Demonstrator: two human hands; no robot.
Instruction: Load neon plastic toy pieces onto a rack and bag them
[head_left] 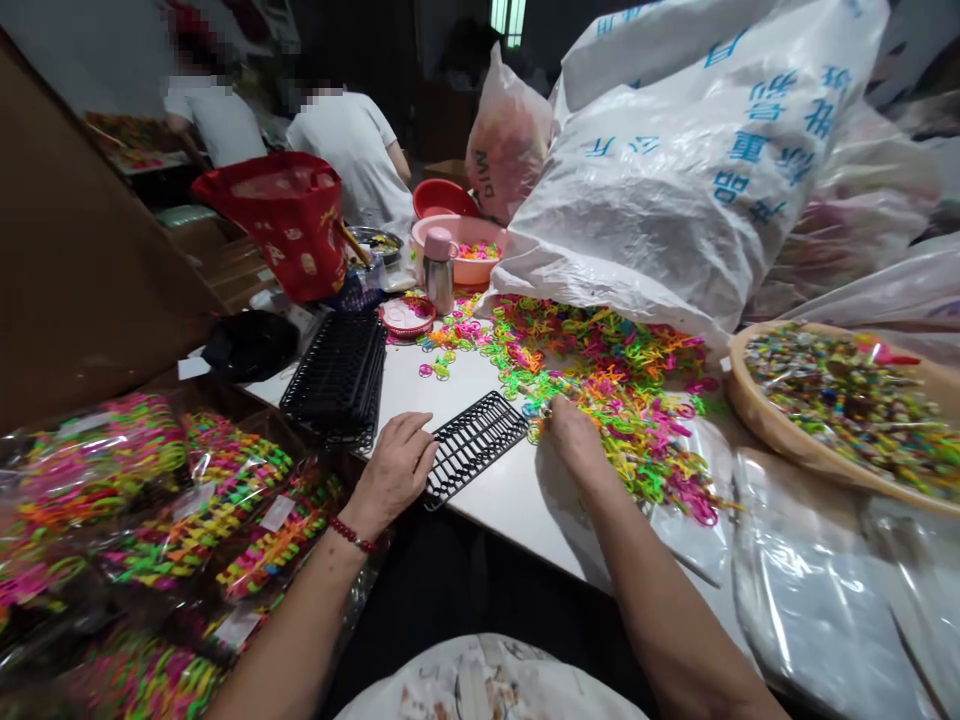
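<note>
A black slotted plastic rack (478, 445) lies on the white table, tilted up to the right, with its slots showing. My left hand (401, 465), a red bead bracelet at the wrist, is at the rack's left end. Its fingers are stretched out and the thumb is close to the rack's edge. My right hand (576, 440) is past the rack's right end, at the edge of a heap of small bright plastic pieces (637, 430). Its fingers are closed together; whatever is between the fingertips is too small to make out.
Stacked black racks (337, 370) stand at left. Filled clear bags (150, 500) lie below them. Behind are a thermos (439, 270), a pink basin (472, 268) and a red bag (281, 225). A white sack (660, 190), a tan basin (739, 380) and flat plastic bags (810, 590) are at right. Two people sit beyond.
</note>
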